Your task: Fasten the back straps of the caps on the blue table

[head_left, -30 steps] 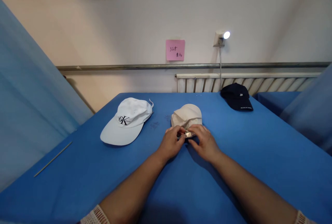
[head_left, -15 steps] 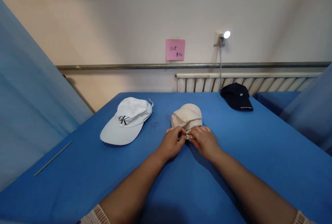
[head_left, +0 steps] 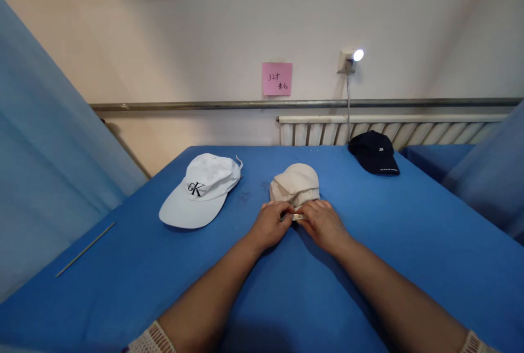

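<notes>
A beige baseball cap (head_left: 297, 181) lies in the middle of the blue-covered table, its back strap side towards me. My left hand (head_left: 273, 223) pinches the left part of the cap's rear strap between thumb and fingers. From the other side, my right hand (head_left: 323, 223) grips the strap's right part. Between the fingertips a small shiny metal buckle (head_left: 297, 216) shows on the strap. The fingers hide much of the strap and the lower edge of the cap.
To the left lies a white cap (head_left: 204, 186) with black letters; a dark navy cap (head_left: 374, 151) sits at the back right. A thin stick (head_left: 85, 249) rests near the left edge. Blue curtains (head_left: 45, 151) hang at the sides, and a radiator (head_left: 327, 132) stands behind.
The fingers have shifted very slightly at the strap, and the buckle now catches the light differently. The caps lie as before.
</notes>
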Available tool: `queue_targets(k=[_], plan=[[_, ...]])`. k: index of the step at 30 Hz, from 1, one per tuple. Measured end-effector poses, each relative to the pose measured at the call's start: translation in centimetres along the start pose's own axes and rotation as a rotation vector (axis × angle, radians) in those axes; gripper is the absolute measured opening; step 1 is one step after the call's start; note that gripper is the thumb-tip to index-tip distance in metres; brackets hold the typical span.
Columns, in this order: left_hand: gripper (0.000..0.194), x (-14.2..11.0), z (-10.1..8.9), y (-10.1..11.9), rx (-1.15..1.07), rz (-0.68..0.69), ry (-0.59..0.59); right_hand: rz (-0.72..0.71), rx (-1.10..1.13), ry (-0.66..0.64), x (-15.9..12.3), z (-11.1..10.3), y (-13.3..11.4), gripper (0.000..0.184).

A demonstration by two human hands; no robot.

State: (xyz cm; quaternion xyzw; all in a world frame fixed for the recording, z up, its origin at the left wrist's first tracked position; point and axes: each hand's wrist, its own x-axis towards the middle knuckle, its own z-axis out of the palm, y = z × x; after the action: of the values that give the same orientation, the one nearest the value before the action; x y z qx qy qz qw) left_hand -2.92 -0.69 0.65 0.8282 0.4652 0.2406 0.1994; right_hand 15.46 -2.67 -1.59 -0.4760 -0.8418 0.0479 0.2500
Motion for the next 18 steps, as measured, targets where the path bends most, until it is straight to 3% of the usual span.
queue_targets(k=[9,13,18], plan=[[0.026,-0.1,0.2,-0.9,-0.031,0.054,0.076,0.020,0.038,0.027,0.0,-0.3,0.6,0.016],[0.024,0.0,0.2,-1.7,-0.037,0.019,0.141,-0.017,0.052,-0.031,-0.1,-0.8,1.0,0.013],[0.017,0.1,0.2,-1.8,-0.031,0.004,0.105,-0.022,0.045,-0.052,-0.1,-0.9,0.9,0.012]])
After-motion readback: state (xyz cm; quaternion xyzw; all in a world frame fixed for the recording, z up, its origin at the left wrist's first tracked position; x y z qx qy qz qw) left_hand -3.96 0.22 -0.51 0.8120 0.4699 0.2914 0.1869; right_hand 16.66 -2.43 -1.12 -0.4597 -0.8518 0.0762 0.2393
